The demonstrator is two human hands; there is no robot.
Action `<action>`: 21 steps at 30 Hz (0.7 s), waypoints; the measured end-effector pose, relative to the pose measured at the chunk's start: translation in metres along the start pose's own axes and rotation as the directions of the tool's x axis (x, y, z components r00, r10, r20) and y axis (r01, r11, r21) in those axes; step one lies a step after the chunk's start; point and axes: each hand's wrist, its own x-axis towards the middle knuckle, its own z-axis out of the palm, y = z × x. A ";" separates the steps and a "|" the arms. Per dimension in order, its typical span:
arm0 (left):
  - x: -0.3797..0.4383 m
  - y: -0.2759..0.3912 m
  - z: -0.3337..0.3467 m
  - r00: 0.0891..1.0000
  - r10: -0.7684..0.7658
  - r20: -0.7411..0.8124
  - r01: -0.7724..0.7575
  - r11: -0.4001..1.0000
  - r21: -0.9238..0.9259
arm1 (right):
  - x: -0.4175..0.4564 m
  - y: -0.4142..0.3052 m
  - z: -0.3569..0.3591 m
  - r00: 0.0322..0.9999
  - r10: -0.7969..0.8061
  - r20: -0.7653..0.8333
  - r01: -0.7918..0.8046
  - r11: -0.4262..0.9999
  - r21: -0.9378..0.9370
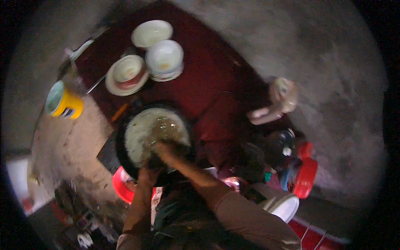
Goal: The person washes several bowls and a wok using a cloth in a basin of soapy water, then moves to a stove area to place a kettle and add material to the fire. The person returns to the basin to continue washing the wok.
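Observation:
A round black basin (120, 147) stands before me with whitish foamy liquid (137, 131) in it. Bare brown liquid shows through the foam near its middle. My right hand (165, 151) reaches over the near side, its fingers at or below the surface. Beside it, at the near rim, is my left hand (150, 173), partly in shadow. Something dark lies between the two hands, too blurred to name. Whether either hand grips anything is hidden by blur and liquid.
Beyond the basin, a dark red surface (200, 78) bears an oval plate (151, 32), stacked white bowls (165, 56) and a bowl on a plate (128, 72). A yellow bucket (73, 104) stands left. A red basin (120, 187) lies near my left forearm, a white round container (286, 209) at right.

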 end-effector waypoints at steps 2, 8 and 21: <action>-0.022 0.059 0.103 0.951 -0.299 0.079 0.300 0.830 -0.470 | -0.017 0.063 0.045 0.994 0.103 0.037 -0.107 0.982 0.156; -0.036 0.074 0.083 0.969 -0.212 -0.124 0.166 0.937 -0.306 | -0.056 -0.095 0.014 0.974 0.081 -0.210 -0.006 0.941 0.337; -0.062 0.060 0.129 0.968 -0.171 -0.182 0.134 0.971 -0.199 | -0.022 -0.035 -0.023 0.952 0.219 -0.213 -0.161 0.952 0.259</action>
